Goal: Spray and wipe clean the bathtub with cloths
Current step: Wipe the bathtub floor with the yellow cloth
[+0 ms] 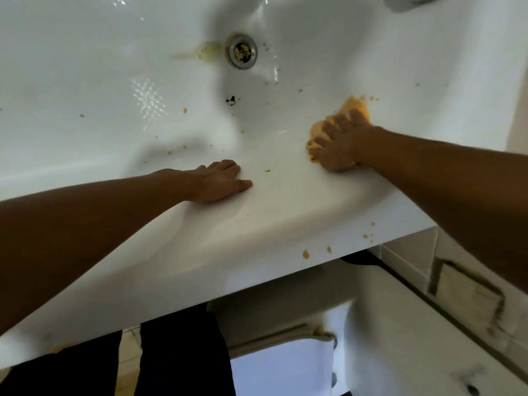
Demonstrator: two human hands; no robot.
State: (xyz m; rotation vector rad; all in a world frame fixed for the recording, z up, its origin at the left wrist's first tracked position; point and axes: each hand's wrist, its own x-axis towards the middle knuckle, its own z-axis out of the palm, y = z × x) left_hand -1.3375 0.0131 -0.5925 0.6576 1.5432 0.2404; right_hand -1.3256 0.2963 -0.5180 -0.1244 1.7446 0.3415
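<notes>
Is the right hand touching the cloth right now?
Touching. The head view shows the right hand lying on the orange cloth, fingers spread over it, pressing it against the tub wall.

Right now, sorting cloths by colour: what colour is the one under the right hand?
Orange cloth, head view.

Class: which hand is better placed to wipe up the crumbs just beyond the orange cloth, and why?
Right. The right hand presses the orange cloth against the bathtub, and the crumbs lie just past the cloth's far edge. The left hand lies flat on the tub, farther off, with no cloth.
</notes>
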